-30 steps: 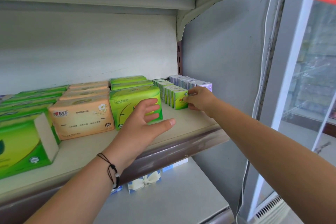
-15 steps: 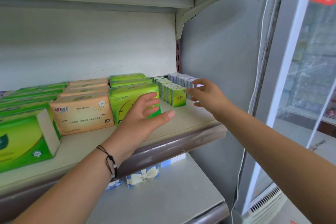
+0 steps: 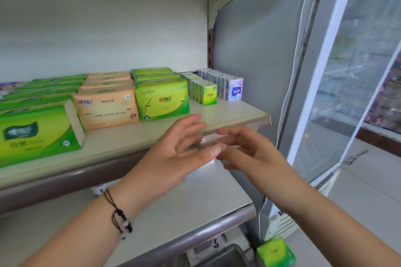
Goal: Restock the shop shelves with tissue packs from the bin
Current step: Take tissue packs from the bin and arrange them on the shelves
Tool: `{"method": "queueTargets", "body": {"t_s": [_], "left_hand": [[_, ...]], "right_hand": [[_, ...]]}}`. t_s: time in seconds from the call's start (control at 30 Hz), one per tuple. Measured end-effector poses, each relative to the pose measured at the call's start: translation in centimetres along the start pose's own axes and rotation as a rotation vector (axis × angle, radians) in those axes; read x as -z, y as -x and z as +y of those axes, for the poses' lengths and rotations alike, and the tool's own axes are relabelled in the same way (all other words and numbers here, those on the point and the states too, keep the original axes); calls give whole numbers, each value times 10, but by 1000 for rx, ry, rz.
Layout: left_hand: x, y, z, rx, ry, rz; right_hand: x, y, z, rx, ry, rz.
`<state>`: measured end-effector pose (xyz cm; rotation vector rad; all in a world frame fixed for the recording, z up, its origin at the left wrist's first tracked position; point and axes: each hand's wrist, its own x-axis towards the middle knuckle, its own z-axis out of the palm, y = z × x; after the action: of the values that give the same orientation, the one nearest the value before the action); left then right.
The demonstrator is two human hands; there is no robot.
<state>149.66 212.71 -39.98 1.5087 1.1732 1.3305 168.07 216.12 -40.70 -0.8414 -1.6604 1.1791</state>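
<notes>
Setting: shop shelving with a pale back panel; the cream metal shelf with a brown front lip (image 3: 236,115) serves as the landmark, and a glass-fronted cooler door (image 3: 355,76) stands to its right.
Large packs: on the shelf, a row of green soft tissue packs with a leaf print (image 3: 161,98) stands near the middle, with a row of peach-coloured tissue packs (image 3: 106,107) touching its left side and more green packs with white ends (image 3: 36,132) at the shelf's far left.
Small packs: toward the shelf's right end, a row of small green pocket tissue packs (image 3: 208,94) stands upright just beside a row of small lilac-and-white pocket tissue packs (image 3: 235,91), which is nearest the side wall.
Left hand (image 3: 173,154): in front of and slightly below the shelf's lip, fingers spread and relaxed, holding nothing; a dark cord bracelet with pale beads (image 3: 120,217) circles the wrist.
Right hand (image 3: 249,151): beside the left, fingers loose and blurred, empty, fingertips near the left thumb.
Below the shelf: a grey lower shelf (image 3: 195,201); one green tissue pack (image 3: 275,252) shows at the bottom edge, blurred.
</notes>
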Motion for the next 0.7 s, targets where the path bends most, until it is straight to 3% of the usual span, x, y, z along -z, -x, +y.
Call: {"method": "queueTargets", "body": {"t_s": [0.37,0.47,0.7], "left_hand": [[-8,214,1,151,17,23],[-11,266,-8,223,78,96],[-19,370,-44,350,54,102]], "right_hand": [[-41,221,-13,-105,-56,0],[-53,270,-3,-149,-71,27],[-87,358,32,-272,-86,26]]}}
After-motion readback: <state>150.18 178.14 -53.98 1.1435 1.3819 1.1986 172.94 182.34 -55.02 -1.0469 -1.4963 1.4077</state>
